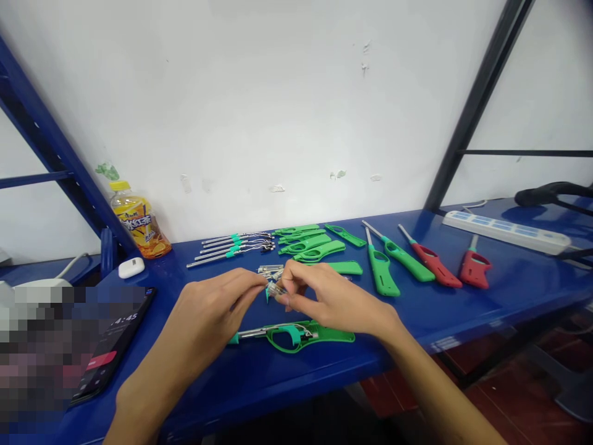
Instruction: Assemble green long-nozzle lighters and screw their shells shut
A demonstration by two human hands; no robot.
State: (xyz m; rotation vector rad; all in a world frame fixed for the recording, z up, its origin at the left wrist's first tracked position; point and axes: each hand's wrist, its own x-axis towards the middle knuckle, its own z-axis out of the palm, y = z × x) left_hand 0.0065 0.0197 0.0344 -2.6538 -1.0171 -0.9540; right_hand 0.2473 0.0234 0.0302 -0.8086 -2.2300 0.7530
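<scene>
A small clear plastic fuel tank (277, 289) of a lighter is pinched between the fingers of my right hand (336, 296). My left hand (215, 303) is closed at the tank's other end, its thumb and forefinger pressed together; whatever small part they grip is hidden. Below both hands lies an open green lighter shell half (340, 334), with a metal tube, a teal trigger (293, 334) and wires set in it. Just behind my fingers is another clear tank (270, 269) among small parts partly covered by my right hand.
Metal lighter tubes (210, 258) with wires lie behind, beside several green shell halves (319, 250). Green lighters (382, 272) and red lighters (433, 262) lie to the right, near a power strip (507, 232). A drink bottle (141, 222), an earbud case (131, 267) and a phone (115, 352) stand left.
</scene>
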